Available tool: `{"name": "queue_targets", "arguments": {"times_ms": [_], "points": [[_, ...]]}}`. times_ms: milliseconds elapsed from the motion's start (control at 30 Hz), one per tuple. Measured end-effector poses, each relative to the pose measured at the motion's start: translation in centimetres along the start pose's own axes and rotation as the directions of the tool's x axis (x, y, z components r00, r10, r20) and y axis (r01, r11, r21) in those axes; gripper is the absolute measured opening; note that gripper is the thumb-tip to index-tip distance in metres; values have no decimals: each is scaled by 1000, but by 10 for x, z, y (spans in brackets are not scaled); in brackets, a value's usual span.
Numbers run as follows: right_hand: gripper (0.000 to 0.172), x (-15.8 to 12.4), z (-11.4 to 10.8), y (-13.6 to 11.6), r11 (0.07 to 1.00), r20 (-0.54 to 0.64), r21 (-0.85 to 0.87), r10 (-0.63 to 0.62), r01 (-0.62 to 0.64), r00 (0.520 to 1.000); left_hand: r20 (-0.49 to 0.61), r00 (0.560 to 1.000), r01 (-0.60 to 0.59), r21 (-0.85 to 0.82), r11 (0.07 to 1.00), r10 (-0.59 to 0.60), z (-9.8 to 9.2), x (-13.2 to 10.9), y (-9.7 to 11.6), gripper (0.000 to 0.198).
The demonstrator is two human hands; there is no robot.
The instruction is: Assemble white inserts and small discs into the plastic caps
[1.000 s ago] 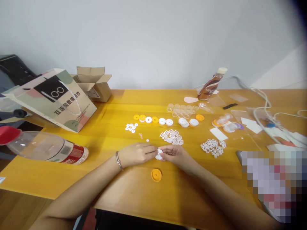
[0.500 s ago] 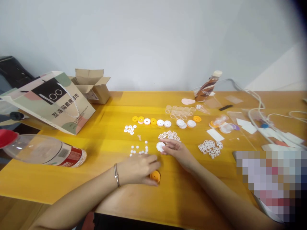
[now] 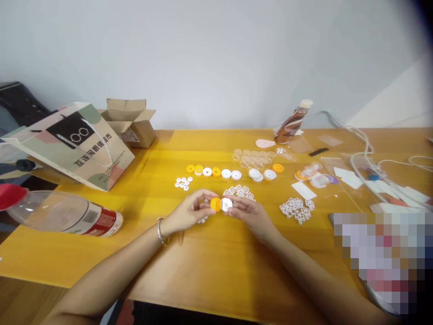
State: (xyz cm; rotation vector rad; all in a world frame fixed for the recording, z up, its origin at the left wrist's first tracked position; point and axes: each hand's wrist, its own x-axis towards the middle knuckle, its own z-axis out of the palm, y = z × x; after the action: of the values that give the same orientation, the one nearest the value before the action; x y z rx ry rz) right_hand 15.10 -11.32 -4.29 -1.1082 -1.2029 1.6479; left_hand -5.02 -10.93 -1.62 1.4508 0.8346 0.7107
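Note:
My left hand (image 3: 191, 210) pinches a small orange disc (image 3: 215, 204) and holds it just above the yellow table (image 3: 152, 253). My right hand (image 3: 248, 213) pinches a small white disc (image 3: 226, 204) right beside it, the two discs face to face and nearly touching. Behind the hands lies a heap of white lattice pieces (image 3: 241, 191). A few tiny white buttons (image 3: 203, 220) lie under my left hand. A row of orange and white discs (image 3: 216, 172) runs across the table farther back.
A clear plastic bottle (image 3: 64, 213) lies on its side at the left, with a paper bag (image 3: 76, 144) and an open cardboard box (image 3: 130, 121) behind it. A brown drink bottle (image 3: 291, 123), clear rings (image 3: 255, 157), more lattice pieces (image 3: 297, 208) and white cables (image 3: 375, 158) fill the right.
My left hand dropped to the orange disc near the table's front, picked it up and brought it up beside the white disc in my right hand.

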Motion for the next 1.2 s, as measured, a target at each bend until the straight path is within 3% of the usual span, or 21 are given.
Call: {"name": "queue_targets", "arguments": {"times_ms": [167, 333, 467, 600, 967, 1200], "points": [[40, -3, 4, -4, 999, -63, -44, -10, 7, 998, -103, 995, 11, 148, 989, 4, 5, -2, -1, 32], [38, -3, 8, -3, 995, -78, -95, -30, 23, 997, -115, 969, -156, 397, 905, 218, 10, -5, -1, 32], [36, -3, 9, 2, 992, -48, -112, -59, 53, 997, -86, 946, -219, 542, 811, 313, 13, -5, -1, 32], [37, -4, 10, 5, 986, -1, -132, -98, 97, 995, -38, 946, -224, 639, 736, 321, 15, -6, 2, 32], [39, -4, 11, 10, 978, 110, -144, -138, 154, 984, -16, 948, -202, 743, 638, 318, 16, -8, 1, 34], [40, -7, 13, 9, 962, 38, -223, -153, 158, 988, -22, 956, -178, 748, 640, 292, 14, -8, -1, 34]]}}
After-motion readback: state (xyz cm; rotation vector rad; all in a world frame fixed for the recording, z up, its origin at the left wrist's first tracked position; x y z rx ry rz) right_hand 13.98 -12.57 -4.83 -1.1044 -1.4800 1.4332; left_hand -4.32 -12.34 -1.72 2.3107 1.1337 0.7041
